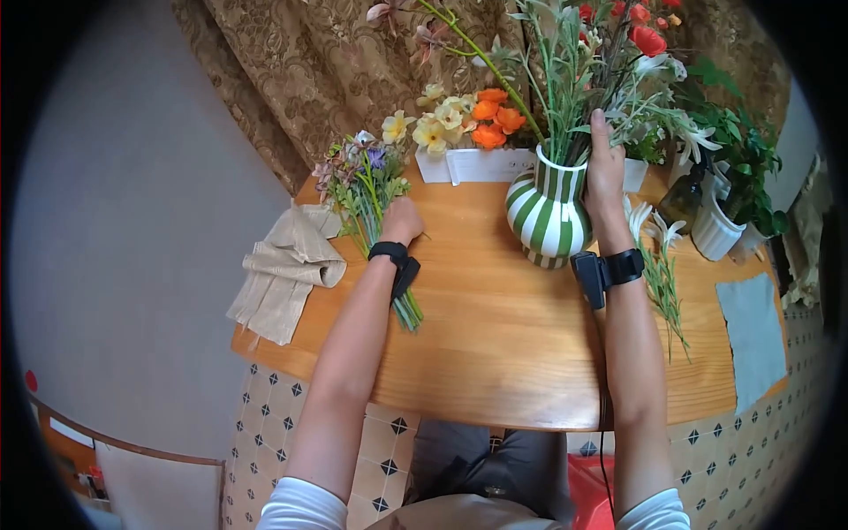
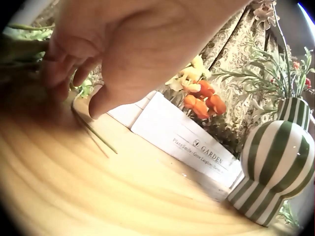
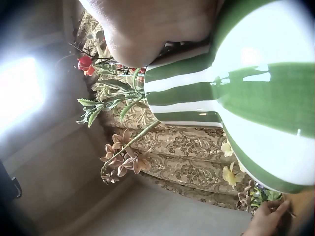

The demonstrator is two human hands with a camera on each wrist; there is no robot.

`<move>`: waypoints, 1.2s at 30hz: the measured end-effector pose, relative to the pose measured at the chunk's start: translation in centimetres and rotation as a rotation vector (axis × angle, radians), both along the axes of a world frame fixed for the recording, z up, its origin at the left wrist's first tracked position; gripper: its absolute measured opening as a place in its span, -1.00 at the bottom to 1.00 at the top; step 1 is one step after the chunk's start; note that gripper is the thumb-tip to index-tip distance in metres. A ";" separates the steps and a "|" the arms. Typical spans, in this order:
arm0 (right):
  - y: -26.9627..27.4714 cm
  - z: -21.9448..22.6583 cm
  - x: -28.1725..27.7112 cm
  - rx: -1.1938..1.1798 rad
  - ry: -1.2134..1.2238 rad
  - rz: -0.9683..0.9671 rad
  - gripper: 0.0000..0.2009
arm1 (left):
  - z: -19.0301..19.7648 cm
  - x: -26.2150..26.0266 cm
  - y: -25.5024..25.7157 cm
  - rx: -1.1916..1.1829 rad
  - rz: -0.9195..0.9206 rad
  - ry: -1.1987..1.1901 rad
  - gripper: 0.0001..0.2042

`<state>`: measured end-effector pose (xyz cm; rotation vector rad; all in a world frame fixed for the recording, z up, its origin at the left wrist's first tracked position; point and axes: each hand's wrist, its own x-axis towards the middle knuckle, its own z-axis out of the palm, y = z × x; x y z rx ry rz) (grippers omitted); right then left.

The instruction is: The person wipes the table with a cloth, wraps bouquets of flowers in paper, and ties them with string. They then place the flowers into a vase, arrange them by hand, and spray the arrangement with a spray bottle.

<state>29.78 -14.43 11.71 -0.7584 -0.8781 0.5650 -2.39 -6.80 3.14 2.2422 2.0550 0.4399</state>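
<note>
My left hand (image 1: 403,221) is at a small bunch of mixed flowers (image 1: 375,172) lying on the left of the table. Its curled fingers and thumb close around a thin green stem (image 2: 101,138), whose end sticks out beneath the thumb in the left wrist view. A green-and-white striped vase (image 1: 549,216) stands upright, full of leafy stems and red flowers (image 1: 649,41). Against the right side of its neck is my right hand (image 1: 606,172), thumb pointing up beside the stems. The right fingers are hidden, so I cannot tell whether they grip the neck.
Folded beige cloth (image 1: 287,265) lies left. A white planter box (image 1: 481,166) with yellow and orange flowers (image 1: 490,117) stands behind. To the right are loose white lilies (image 1: 658,265), a dark bottle (image 1: 682,199), a white pot (image 1: 717,231) with greenery and a grey cloth (image 1: 753,340).
</note>
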 end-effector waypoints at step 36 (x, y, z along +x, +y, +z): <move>-1.4 1.1 -0.6 -0.050 0.080 0.051 -0.57 | 4.6 -0.3 13.5 0.316 -0.151 -1.347 -0.85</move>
